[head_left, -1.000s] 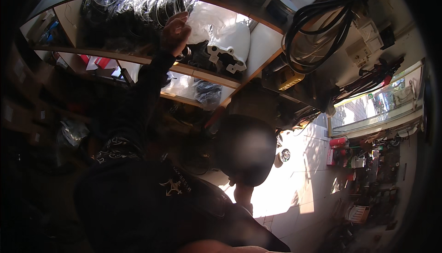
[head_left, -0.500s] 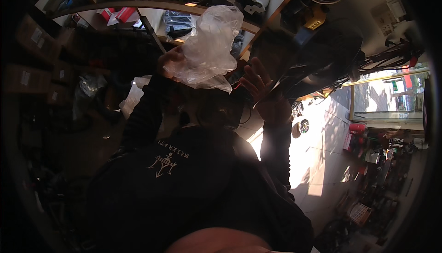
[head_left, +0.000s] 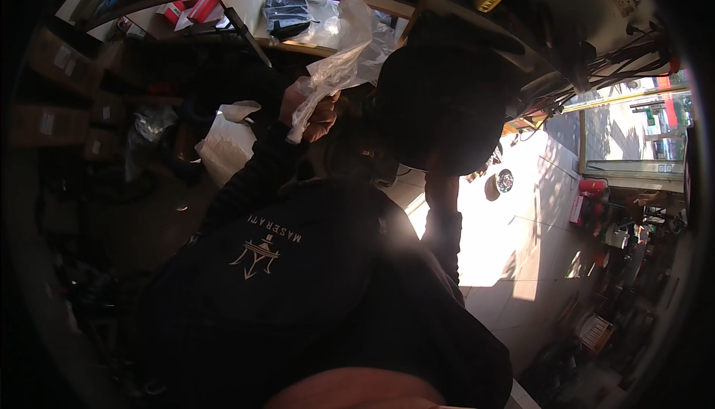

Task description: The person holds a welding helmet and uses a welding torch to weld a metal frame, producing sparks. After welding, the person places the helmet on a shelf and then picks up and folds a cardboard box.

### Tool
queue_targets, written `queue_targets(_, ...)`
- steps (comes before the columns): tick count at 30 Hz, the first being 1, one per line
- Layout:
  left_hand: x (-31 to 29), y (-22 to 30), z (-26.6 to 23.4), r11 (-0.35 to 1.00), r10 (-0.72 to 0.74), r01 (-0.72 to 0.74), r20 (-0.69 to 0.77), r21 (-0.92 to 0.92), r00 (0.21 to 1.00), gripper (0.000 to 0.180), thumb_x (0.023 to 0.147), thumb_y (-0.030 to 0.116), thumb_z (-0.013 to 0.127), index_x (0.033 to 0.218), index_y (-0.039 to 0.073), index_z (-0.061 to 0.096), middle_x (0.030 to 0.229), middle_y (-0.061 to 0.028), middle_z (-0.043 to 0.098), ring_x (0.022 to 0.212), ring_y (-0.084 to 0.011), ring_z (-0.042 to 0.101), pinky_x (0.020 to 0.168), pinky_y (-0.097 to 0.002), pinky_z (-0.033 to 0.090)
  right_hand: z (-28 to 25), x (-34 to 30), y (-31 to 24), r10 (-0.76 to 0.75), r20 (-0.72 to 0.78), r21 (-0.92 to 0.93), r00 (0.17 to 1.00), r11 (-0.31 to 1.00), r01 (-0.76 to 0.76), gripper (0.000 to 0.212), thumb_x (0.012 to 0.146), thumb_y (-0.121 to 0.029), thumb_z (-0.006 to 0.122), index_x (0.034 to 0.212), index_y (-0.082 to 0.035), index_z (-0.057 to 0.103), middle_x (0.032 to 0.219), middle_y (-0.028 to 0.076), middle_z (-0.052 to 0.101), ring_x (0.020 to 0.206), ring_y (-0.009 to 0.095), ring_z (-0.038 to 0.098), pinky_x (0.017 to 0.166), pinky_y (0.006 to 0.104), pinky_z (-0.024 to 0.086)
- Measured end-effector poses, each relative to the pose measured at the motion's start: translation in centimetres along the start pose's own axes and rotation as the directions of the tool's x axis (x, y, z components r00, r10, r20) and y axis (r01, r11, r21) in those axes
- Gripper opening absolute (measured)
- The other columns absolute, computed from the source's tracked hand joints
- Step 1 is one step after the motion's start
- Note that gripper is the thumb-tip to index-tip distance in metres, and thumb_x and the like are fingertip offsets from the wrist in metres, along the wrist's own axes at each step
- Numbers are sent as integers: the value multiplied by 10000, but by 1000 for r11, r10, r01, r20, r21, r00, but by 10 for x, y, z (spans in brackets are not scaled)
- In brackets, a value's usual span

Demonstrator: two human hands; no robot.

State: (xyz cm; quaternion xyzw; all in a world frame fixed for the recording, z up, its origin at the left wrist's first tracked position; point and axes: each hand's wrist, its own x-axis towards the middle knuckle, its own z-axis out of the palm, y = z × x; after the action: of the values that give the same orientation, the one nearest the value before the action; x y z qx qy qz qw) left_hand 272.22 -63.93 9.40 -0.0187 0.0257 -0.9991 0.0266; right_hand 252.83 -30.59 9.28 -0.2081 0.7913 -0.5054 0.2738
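The left hand has its fingers curled around one crumpled translucent plastic bag, raised before a shelf, while one dark rounded object hides the right hand, whose fingers I cannot tell.

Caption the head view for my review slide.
Left hand grips a translucent plastic bag near a shelf; right hand is partly hidden by a dark rounded object.

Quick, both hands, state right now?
Left hand: closed on a crumpled clear plastic bag.
Right hand: against a dark rounded object; fingers hidden, grip cannot be told.
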Motion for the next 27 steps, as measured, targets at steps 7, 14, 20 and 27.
queue_targets(7, -2, -18, 28, 970, 114, -60, -226, 234, 968, 789, 1040, 723, 397, 1387, 45, 604, 920, -125, 667, 500, -128, 434, 451, -251, 319, 0, -86, -3, -332, -99, -354, 938, 893, 279, 344, 1040, -65, 660, 1382, -42, 684, 1104, 162, 759, 989, 247, 751, 856, 361, 579)
queue_targets(14, 5, -58, 54, 726, 456, -141, -318, 673, 831, 560, 1082, 499, 552, 1413, 50, 588, 974, -139, 708, 541, -157, 566, 407, -262, 412, -5, -80, -5, -744, 9, -764, 668, 426, 485, 605, 868, -50, 639, 1464, 23, 569, 1286, 171, 643, 1058, 363, 650, 862, 472, 568)
queue_targets(20, 11, -41, 26, 359, 457, -202, 17, 911, 889, 501, 1115, 386, 545, 1477, 39, 530, 1213, -124, 699, 914, -217, 728, 706, -330, 624, -21, -55, -35, -758, 148, -867, 635, 209, 452, 608, 873, -76, 607, 1474, 16, 584, 1316, 150, 637, 1050, 307, 647, 871, 425, 521)
queue_targets(27, 19, -44, 67, 302, 439, -25, -116, 953, 891, 871, 1099, 724, 323, 1676, 72, 335, 1646, -208, 471, 1448, -322, 546, 1141, -473, 522, -27, -61, -56, -830, 209, -784, 518, 175, 596, 602, 871, -89, 637, 1467, -11, 599, 1329, 125, 647, 1054, 296, 656, 883, 421, 519)
